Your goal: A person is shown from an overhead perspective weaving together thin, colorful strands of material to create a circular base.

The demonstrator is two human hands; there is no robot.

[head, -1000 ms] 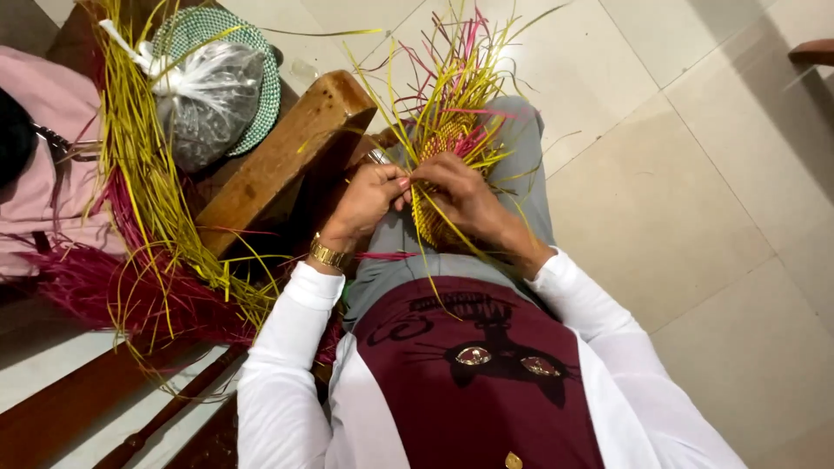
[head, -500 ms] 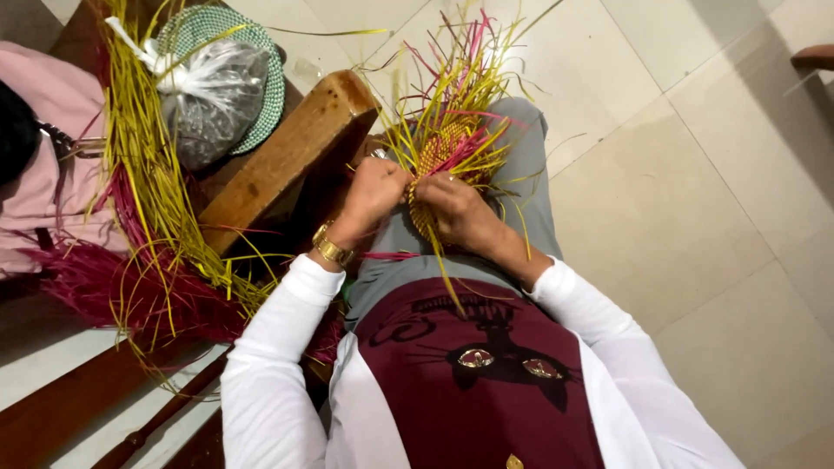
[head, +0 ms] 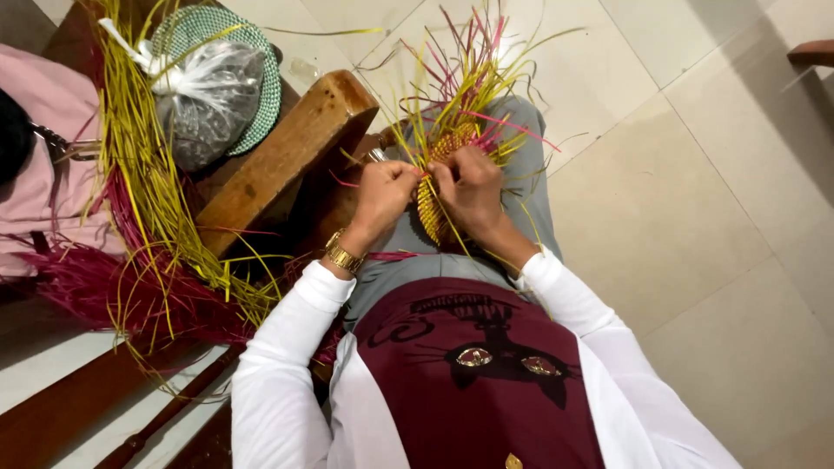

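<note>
A half-woven piece of yellow and pink straw (head: 439, 152) rests on my lap, loose strands fanning out from its far end. My left hand (head: 382, 195), a gold watch on its wrist, pinches strands at the woven piece's left edge. My right hand (head: 473, 187) grips the woven part from the right, fingers curled over it. Both hands touch at the fingertips above my grey trousers.
To my left a wooden bench arm (head: 287, 152) carries a bundle of yellow straw (head: 143, 174) and a heap of pink straw (head: 113, 295). A clear plastic bag (head: 204, 100) lies on a green woven disc (head: 261, 82). A pink bag (head: 43, 165) sits far left. Pale floor tiles (head: 678, 200) lie right.
The woven piece has turned and shifted slightly under my hands. My hands have drawn closer together on it, fingers reworking the strands.
</note>
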